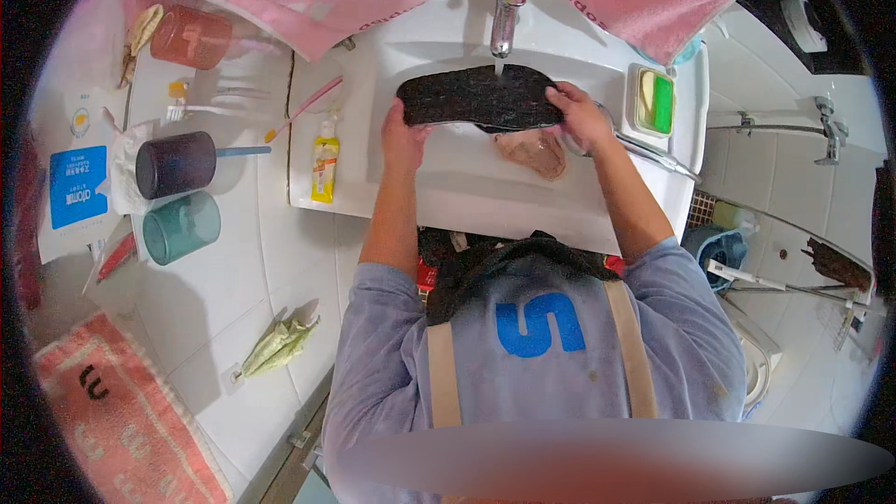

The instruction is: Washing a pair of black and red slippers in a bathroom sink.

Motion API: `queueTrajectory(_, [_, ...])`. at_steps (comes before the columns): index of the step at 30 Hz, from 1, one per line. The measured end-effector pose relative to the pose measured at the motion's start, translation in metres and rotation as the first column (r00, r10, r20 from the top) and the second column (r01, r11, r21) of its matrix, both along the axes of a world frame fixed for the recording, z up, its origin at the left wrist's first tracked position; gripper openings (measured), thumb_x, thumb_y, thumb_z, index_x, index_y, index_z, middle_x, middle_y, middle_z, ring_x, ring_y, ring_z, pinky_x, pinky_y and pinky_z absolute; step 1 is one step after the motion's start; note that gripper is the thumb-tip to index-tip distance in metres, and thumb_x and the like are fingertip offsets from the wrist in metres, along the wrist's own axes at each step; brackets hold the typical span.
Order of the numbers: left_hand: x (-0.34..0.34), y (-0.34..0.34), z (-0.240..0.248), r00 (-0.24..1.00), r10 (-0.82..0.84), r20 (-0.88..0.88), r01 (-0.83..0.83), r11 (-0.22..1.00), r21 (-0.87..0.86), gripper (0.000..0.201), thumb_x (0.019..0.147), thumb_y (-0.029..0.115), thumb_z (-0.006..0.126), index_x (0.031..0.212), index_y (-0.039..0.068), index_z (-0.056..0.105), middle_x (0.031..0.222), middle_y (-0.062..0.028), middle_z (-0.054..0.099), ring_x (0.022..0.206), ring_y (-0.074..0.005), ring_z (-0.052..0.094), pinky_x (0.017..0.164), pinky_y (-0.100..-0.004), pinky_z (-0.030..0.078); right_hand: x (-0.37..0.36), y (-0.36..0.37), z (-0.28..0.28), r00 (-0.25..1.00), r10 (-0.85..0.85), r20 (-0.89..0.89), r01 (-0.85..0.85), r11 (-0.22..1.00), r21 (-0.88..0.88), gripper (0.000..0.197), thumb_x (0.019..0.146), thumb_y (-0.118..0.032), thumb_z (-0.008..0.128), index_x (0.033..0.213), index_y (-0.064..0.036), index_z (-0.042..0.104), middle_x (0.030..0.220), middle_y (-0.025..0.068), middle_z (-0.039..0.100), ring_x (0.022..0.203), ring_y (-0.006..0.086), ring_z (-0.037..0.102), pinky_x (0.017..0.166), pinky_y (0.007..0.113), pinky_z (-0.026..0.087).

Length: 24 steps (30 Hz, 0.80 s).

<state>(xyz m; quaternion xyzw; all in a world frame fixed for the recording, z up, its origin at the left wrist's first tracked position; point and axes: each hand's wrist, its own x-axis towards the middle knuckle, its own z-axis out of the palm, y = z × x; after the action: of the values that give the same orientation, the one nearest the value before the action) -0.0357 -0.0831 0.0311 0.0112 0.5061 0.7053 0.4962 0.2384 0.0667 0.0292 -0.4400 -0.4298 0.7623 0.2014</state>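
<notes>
1 black insole-shaped pad (481,98), beneath the faucet (505,14), long axis crosswise; left hand (405,138), left of the faucet, grip clamped on 1 end; right hand (581,117), right of and nearer the faucet, grip clamped on end 2

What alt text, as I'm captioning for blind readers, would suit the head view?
A person's left hand and right hand hold a dark, insole-shaped pad by its ends beneath a chrome tap over a white sink. A yellow tube sits on the sink's left side, a small dish on its right.
</notes>
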Motion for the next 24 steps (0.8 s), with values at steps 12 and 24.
queueTrajectory(12, [0.079,0.060,-0.021,0.917,-0.350,0.191,0.322,0.933,0.162,0.040,0.097,0.034,0.040,0.122,0.004,0.048,0.115,-0.0122,0.058,0.103,-0.0263,0.057,0.090,-0.0423,0.045,0.102,0.003,0.062,0.962,-0.273,-0.007,0.271,0.952,0.145,0.038,0.091,-0.025,0.057,0.121,-0.0030,0.052,0.104,0.0065,0.062,0.088,0.0154,0.061,0.065,0.029,0.054])
queueTrajectory(24, [0.026,0.033,-0.017,0.980,-0.191,-0.054,0.192,0.981,0.011,0.038,0.088,0.036,0.059,0.112,0.007,0.052,0.098,-0.0061,0.061,0.083,-0.0178,0.060,0.068,-0.0336,0.048,0.047,-0.022,0.015,0.950,-0.284,0.126,0.302,0.940,-0.156,0.040,0.092,-0.023,0.053,0.124,0.0000,0.047,0.111,0.0100,0.058,0.097,0.0194,0.059,0.065,0.032,0.055])
